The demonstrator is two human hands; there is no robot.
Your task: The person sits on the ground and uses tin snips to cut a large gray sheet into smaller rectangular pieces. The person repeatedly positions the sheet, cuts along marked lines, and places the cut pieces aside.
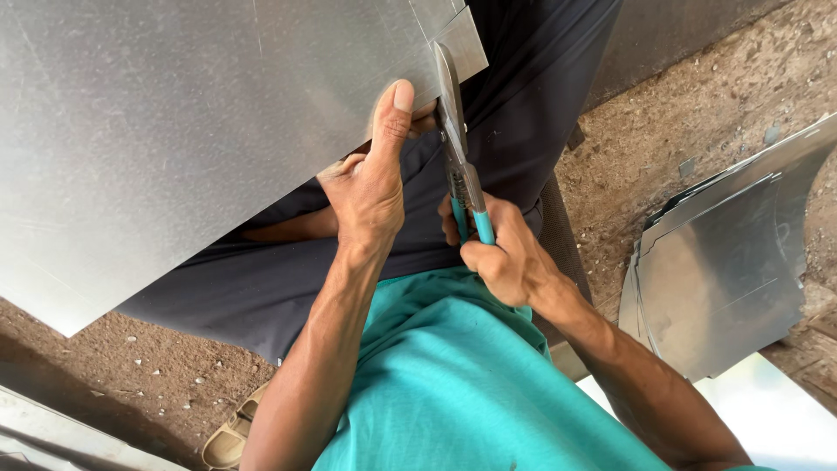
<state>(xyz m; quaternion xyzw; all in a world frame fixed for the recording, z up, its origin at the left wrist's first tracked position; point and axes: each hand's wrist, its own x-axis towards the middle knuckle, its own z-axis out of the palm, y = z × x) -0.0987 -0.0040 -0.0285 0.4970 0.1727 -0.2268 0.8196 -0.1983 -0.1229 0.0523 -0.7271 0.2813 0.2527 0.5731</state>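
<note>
A teal shirt (453, 384) fills the foreground as a seated person trims a large metal sheet (174, 131) held across dark trousers (514, 113). The left hand (370, 187) clamps the sheet's near edge, thumb pressed flat on top and fingers curled beneath it, just left of the cutting line. The right hand (501, 249) is wrapped tightly around the teal handles of a pair of tin snips (458, 157), whose blades point away from the body and bite into the sheet's edge beside the left thumb. A small corner tab (458, 35) beyond the blade tips is not yet severed, so the cut appears to be partly made with a short stretch left. To the right of the right hand, well apart, a stack of cut metal pieces (724, 270) lies on the dirt floor (697, 96), suggesting several pieces are done. A sandal (231, 436) shows below the left forearm.
</note>
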